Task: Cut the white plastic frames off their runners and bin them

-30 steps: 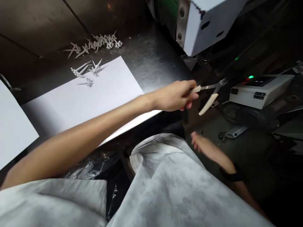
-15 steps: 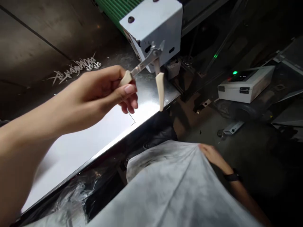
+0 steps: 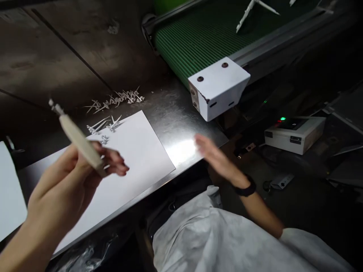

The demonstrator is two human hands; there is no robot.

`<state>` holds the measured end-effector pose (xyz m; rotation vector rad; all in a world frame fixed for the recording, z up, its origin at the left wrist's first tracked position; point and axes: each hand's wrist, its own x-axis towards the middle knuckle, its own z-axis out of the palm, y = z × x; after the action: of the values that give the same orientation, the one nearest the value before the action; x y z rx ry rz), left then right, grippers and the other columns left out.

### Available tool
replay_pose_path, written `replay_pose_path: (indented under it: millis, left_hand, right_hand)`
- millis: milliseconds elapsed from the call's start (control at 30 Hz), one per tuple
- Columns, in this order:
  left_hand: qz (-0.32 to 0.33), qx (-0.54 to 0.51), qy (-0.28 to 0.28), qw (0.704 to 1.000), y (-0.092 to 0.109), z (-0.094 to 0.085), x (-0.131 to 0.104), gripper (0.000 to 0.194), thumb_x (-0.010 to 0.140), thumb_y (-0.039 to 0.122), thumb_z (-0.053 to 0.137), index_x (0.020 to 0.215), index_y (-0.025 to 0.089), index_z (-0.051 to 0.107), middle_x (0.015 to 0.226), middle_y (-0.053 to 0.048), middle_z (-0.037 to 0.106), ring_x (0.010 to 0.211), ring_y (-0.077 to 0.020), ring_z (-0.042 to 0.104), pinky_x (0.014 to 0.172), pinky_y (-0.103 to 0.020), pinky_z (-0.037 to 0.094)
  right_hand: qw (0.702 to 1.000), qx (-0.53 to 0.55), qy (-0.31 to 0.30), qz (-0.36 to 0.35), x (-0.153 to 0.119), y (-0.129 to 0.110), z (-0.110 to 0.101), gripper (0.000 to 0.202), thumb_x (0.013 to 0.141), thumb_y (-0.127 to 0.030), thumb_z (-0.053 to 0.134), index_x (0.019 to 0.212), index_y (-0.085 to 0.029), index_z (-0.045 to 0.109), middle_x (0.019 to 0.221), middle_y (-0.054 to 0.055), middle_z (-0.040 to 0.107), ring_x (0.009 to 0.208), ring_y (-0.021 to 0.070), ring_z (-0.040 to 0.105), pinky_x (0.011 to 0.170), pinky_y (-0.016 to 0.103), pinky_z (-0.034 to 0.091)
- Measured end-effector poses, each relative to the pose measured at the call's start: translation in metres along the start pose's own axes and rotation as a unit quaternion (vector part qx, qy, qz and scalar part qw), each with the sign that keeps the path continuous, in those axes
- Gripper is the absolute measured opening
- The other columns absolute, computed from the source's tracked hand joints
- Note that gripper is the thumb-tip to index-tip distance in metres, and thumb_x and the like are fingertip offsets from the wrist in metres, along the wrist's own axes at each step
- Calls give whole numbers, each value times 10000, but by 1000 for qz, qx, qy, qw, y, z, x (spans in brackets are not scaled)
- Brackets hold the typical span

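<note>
My left hand (image 3: 68,181) is closed around cream-handled nippers (image 3: 81,141), held up above the table at the left. Their metal head points away to the upper left, and it is blurred. Below them a white sheet (image 3: 138,162) lies flat on the metal tabletop (image 3: 167,113). Small white plastic pieces (image 3: 98,126) rest at the sheet's far edge. My right hand (image 3: 212,156) hovers over the table's front edge, to the right of the sheet. It is smeared by motion, with its fingers stretched out and nothing in them.
A heap of thin white scraps (image 3: 119,99) lies behind the sheet. Beyond it a green ribbed conveyor belt (image 3: 198,43) ends at a white metal bracket (image 3: 219,88). A white control box (image 3: 295,134) with lit lamps stands at right. Clear plastic film (image 3: 87,257) hangs below the table edge.
My left hand has moved left and down with the nippers, whose handles were spread apart before. My right hand has let go of the grey shirt and risen toward the table. The view has shifted.
</note>
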<state>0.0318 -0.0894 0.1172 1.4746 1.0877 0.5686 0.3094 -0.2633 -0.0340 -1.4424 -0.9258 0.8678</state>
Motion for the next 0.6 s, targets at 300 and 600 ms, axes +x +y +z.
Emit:
replay_pose_path:
  millis: [300,600]
  left_hand:
    - [-115,-60,128,983,-146,-70,-22,166,858,532,780,990,560,683,956,200,800,1095,-328,799,1164,-503,602]
    - [-92,-82,62,990,-182,-61,-19,542,1048,757,576,1166,229,590,1117,-60,771,1015,-275,804,982,-395,649]
  right_hand:
    - [984,-106,140,36,51,-20,-27,374,883,-359,853,1220,-211,786,1263,122,758,1212,326,716,1038,478,618]
    - [932,-270,234,69,78,-24,-33,313,1111,-453,718,1202,-158,770,1224,113,766,1108,261,754,992,463,637]
